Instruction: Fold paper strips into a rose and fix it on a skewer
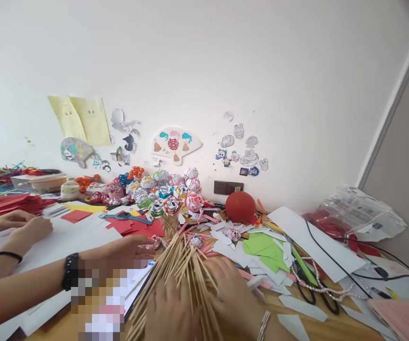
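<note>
Near centre, wooden sticks (181,267): loose bundle on the table (327,327), far tips closer together, near ends fanned.
Left hand (172,303): laid over the sticks, fingers slightly spread; firmness of hold cannot be told.
Right hand (225,284): curved along the bundle's right side, blurred; any pinching cannot be told.
Handling: even pressure from both sides should, in judgement, keep the sticks aligned; light fingers would limit rolling.
Left margin: tight; phone (138,286) just beside, another person's hand (129,251) near.
Far margin: paper rose (196,241) by the tips, liable to crushing.
Right margin: crowded by paper scraps (302,307).
Near edge: not visible.
</note>
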`<control>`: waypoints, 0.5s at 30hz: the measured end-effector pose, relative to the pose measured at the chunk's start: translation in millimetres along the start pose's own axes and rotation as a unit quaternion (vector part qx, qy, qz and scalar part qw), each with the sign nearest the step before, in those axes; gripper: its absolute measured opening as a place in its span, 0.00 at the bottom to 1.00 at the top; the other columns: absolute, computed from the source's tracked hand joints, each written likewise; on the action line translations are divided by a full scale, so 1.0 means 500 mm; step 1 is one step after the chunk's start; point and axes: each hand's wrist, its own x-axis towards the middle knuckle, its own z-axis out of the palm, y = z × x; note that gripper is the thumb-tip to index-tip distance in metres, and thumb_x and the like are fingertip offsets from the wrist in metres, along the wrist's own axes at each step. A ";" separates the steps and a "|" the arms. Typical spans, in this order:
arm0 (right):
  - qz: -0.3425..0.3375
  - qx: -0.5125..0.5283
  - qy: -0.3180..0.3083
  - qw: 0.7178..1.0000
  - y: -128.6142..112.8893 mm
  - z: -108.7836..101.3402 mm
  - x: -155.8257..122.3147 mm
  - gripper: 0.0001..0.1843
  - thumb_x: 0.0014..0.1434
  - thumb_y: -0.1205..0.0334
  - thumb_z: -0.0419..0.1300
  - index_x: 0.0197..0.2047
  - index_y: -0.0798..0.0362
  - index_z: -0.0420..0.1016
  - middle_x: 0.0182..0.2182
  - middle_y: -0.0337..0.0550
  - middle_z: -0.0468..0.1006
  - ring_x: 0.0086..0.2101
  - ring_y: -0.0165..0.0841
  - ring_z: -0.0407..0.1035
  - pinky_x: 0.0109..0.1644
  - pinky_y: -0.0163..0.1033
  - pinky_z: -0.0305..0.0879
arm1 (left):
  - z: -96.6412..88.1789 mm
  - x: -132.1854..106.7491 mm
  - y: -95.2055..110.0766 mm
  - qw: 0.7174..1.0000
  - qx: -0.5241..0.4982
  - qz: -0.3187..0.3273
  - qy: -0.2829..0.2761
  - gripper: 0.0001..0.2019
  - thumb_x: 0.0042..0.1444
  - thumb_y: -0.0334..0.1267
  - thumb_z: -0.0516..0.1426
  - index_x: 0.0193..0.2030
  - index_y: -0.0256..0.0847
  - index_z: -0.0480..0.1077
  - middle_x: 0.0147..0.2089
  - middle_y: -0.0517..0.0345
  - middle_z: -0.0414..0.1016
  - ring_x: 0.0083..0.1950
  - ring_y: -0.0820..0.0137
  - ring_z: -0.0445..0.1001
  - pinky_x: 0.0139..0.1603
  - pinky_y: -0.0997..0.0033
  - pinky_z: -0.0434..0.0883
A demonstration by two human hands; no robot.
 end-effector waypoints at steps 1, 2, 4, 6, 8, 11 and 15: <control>0.009 -0.012 -0.024 1.000 -0.003 0.023 -0.004 0.27 0.52 0.61 0.58 0.56 0.52 0.62 0.54 0.49 0.66 0.52 0.44 0.59 0.55 0.49 0.57 | 0.005 0.002 -0.013 0.999 0.028 -0.026 -0.017 0.21 0.47 0.37 0.57 0.48 0.32 0.72 0.50 0.33 0.71 0.54 0.42 0.65 0.51 0.46 0.61; 0.026 -0.022 -0.045 0.998 -0.005 0.046 -0.007 0.28 0.51 0.58 0.60 0.55 0.52 0.63 0.54 0.50 0.65 0.53 0.46 0.58 0.54 0.51 0.57 | 0.013 0.005 -0.021 0.997 0.047 -0.044 -0.040 0.22 0.47 0.37 0.56 0.50 0.31 0.71 0.52 0.32 0.70 0.56 0.41 0.63 0.53 0.45 0.58; 0.069 -0.038 -0.069 0.995 -0.006 0.086 -0.011 0.29 0.50 0.56 0.61 0.55 0.53 0.64 0.55 0.52 0.65 0.53 0.48 0.57 0.54 0.53 0.57 | 0.034 0.010 -0.029 0.991 0.059 -0.072 -0.092 0.24 0.49 0.40 0.55 0.53 0.31 0.68 0.55 0.33 0.68 0.59 0.42 0.61 0.55 0.46 0.56; 0.104 -0.052 -0.061 0.991 -0.002 0.112 -0.010 0.29 0.51 0.54 0.60 0.56 0.52 0.63 0.57 0.52 0.62 0.56 0.49 0.54 0.57 0.54 0.52 | 0.054 0.014 -0.029 0.986 0.049 -0.077 -0.137 0.26 0.51 0.43 0.54 0.56 0.31 0.65 0.57 0.33 0.67 0.60 0.44 0.61 0.56 0.49 0.56; 0.144 -0.067 -0.047 0.986 0.005 0.121 -0.004 0.31 0.51 0.53 0.59 0.57 0.53 0.62 0.59 0.53 0.59 0.58 0.51 0.50 0.58 0.56 0.48 | 0.065 0.021 -0.034 0.984 0.031 -0.074 -0.161 0.29 0.52 0.47 0.53 0.58 0.31 0.62 0.59 0.33 0.65 0.61 0.46 0.59 0.57 0.50 0.56; 0.177 -0.084 -0.032 0.980 0.008 0.116 0.010 0.30 0.51 0.55 0.58 0.57 0.55 0.63 0.56 0.55 0.64 0.56 0.52 0.53 0.57 0.55 0.49 | 0.057 0.059 -0.070 0.982 0.021 -0.079 -0.168 0.32 0.53 0.51 0.51 0.59 0.29 0.61 0.60 0.32 0.63 0.61 0.46 0.58 0.56 0.50 0.58; 0.182 -0.098 -0.012 0.978 -0.004 0.104 0.032 0.25 0.48 0.64 0.57 0.52 0.57 0.67 0.45 0.54 0.71 0.48 0.48 0.61 0.50 0.50 0.57 | 0.040 0.160 -0.149 0.984 0.025 -0.047 -0.168 0.17 0.57 0.38 0.49 0.48 0.33 0.70 0.47 0.38 0.73 0.50 0.52 0.70 0.46 0.56 0.65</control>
